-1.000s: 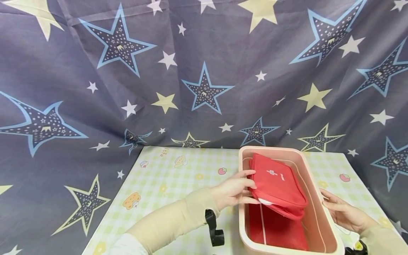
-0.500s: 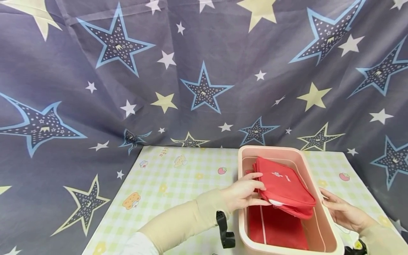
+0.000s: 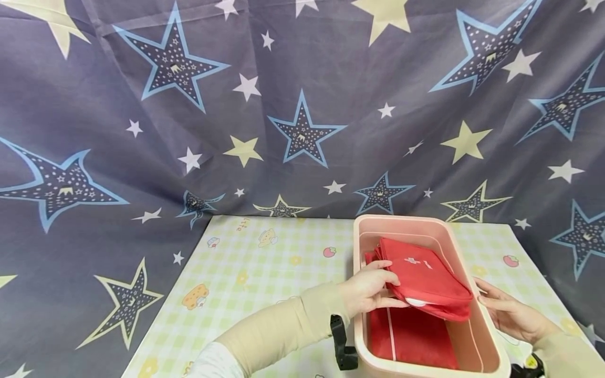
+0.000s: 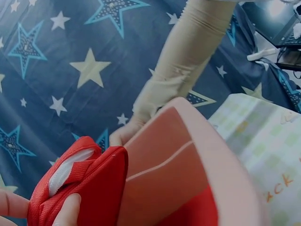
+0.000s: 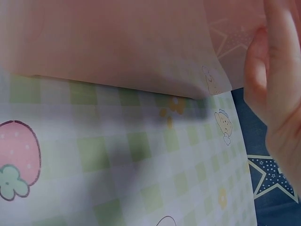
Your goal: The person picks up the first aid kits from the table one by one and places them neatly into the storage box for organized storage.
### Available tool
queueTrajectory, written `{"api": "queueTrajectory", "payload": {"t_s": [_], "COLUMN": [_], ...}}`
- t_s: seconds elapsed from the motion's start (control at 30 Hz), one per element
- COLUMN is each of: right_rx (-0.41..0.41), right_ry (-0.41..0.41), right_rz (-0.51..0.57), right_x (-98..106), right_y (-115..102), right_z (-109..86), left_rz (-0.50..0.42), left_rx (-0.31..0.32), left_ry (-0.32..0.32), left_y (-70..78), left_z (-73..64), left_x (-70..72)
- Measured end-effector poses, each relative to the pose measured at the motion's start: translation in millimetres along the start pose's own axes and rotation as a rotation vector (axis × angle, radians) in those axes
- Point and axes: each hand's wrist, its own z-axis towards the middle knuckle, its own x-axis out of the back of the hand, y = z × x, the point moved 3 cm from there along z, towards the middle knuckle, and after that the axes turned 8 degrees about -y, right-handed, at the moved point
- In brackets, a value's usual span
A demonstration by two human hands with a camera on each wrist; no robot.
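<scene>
A red first-aid pouch [image 3: 427, 275], marked with a white cross, is tilted inside the pink plastic bin [image 3: 451, 236]. My left hand [image 3: 371, 289] grips its left edge, thumb on one side and fingers on the other. In the left wrist view the pouch [image 4: 101, 188] shows white material at its opening. Beneath it, another flat red item [image 3: 416, 338] with a pale line lies on the bin's floor. Outside the bin, my right hand [image 3: 512, 313] rests against the right wall with fingers fairly straight. The right wrist view shows part of that hand [image 5: 280, 80] beside the wall.
The bin stands at the right of a table with a green-and-white checked cloth [image 3: 283, 257]. A dark star-patterned curtain [image 3: 302, 63] hangs behind and at the sides. Dark equipment [image 4: 277, 28] appears at the top right of the left wrist view.
My left hand has moved right and slightly toward me with the red pouch, which now sits nearer the bin's right wall. The right hand has stayed in place.
</scene>
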Motion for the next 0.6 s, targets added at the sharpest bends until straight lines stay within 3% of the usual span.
{"api": "queueTrajectory", "payload": {"t_s": [0.6], "right_rx": [0.007], "right_ry": [-0.013], "right_rz": [-0.006], "right_x": [1.5], "right_y": [1.5], "right_z": [-0.2], "left_rz": [0.036], "left_rx": [0.097], "left_ry": [-0.044], "left_y": [-8.9], "left_z": [-5.0], "left_x": [10.1]}}
